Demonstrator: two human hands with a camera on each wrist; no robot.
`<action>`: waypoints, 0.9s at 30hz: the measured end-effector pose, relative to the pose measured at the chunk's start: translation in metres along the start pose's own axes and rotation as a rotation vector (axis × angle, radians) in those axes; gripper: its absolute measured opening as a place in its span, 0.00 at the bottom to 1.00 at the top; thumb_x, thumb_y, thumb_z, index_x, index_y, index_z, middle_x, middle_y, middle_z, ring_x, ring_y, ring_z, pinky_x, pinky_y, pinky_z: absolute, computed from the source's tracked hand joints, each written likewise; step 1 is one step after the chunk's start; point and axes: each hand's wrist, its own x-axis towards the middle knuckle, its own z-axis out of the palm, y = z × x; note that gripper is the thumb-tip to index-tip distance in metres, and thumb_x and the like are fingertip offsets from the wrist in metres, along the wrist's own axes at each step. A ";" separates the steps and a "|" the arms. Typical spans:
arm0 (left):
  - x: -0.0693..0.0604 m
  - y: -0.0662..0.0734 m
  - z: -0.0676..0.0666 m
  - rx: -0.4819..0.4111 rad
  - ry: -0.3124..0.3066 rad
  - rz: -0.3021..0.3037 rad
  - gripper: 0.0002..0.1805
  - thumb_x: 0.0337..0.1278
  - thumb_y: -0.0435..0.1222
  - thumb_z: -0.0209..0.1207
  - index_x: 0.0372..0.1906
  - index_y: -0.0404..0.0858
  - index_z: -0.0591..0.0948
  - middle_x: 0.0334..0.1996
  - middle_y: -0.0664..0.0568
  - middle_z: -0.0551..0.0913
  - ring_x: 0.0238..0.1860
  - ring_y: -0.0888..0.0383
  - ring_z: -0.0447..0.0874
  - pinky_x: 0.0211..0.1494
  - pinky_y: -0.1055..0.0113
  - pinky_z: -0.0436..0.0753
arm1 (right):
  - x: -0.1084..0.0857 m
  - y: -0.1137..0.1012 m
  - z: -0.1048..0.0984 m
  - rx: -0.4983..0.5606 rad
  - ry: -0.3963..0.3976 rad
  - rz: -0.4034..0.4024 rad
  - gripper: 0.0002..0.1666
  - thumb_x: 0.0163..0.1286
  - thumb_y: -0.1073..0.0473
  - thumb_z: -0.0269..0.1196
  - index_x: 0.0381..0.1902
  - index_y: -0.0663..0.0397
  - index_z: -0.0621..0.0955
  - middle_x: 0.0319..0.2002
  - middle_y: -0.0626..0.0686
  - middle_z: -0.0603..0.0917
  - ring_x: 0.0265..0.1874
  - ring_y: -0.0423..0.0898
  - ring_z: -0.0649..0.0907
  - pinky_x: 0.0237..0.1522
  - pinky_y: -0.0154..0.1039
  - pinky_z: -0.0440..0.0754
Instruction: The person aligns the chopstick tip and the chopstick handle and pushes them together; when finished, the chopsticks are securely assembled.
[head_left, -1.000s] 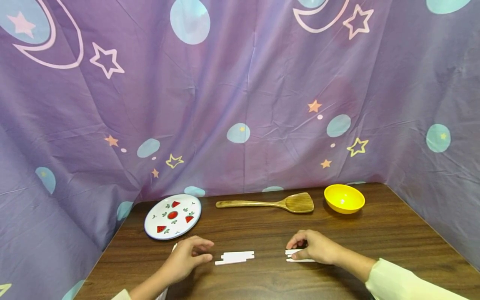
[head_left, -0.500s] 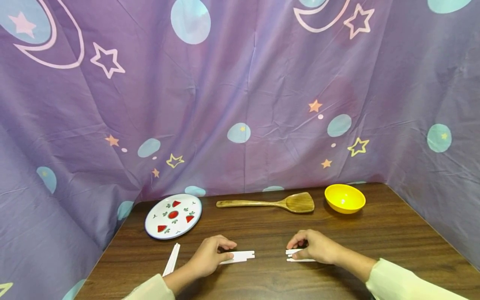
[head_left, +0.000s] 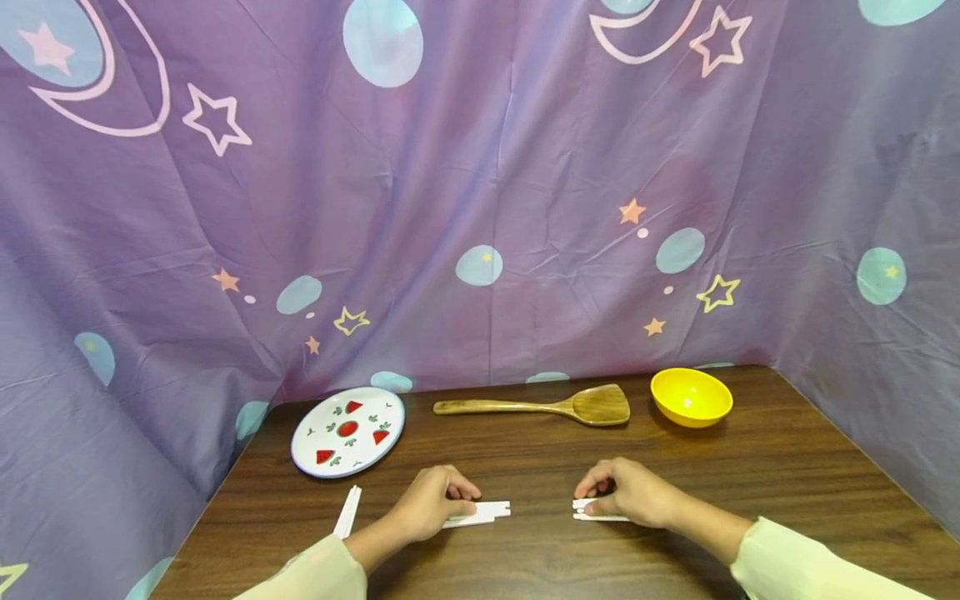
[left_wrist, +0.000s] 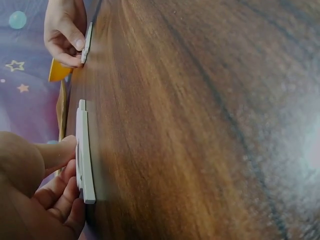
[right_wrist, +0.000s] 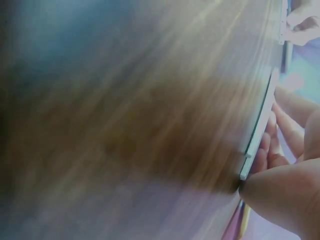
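Head view, left hand (head_left: 427, 504), grip narrow round white sticks (head_left: 493, 509) on the counter (head_left: 532, 558), right hand (head_left: 637, 493) pinching a second white bundle (head_left: 603, 518), left wrist view, thumb and fingers holding sticks, right wrist view, fingers along the bundle

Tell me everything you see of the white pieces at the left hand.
The white pieces look like slim, straight-edged strips set side by side, material unclear, matte, with uneven, stepped ends. They lie flat on the brown table, lengthwise from left to right, partly hidden by the left hand, whose thumb and fingers touch them.
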 end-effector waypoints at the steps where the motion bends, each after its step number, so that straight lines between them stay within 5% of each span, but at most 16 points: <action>1: 0.000 0.000 0.000 0.000 -0.004 -0.005 0.06 0.52 0.30 0.73 0.37 0.35 0.91 0.30 0.53 0.84 0.31 0.69 0.74 0.36 0.74 0.75 | 0.000 0.000 0.000 0.000 0.003 0.004 0.07 0.59 0.57 0.76 0.35 0.50 0.89 0.32 0.40 0.83 0.34 0.36 0.78 0.37 0.32 0.76; 27: 0.007 0.001 0.002 -0.047 -0.051 -0.041 0.05 0.48 0.24 0.72 0.30 0.35 0.88 0.22 0.55 0.82 0.23 0.68 0.73 0.28 0.75 0.71 | 0.004 -0.003 0.000 0.143 -0.043 0.080 0.05 0.59 0.68 0.72 0.34 0.61 0.88 0.29 0.48 0.85 0.29 0.34 0.77 0.33 0.29 0.75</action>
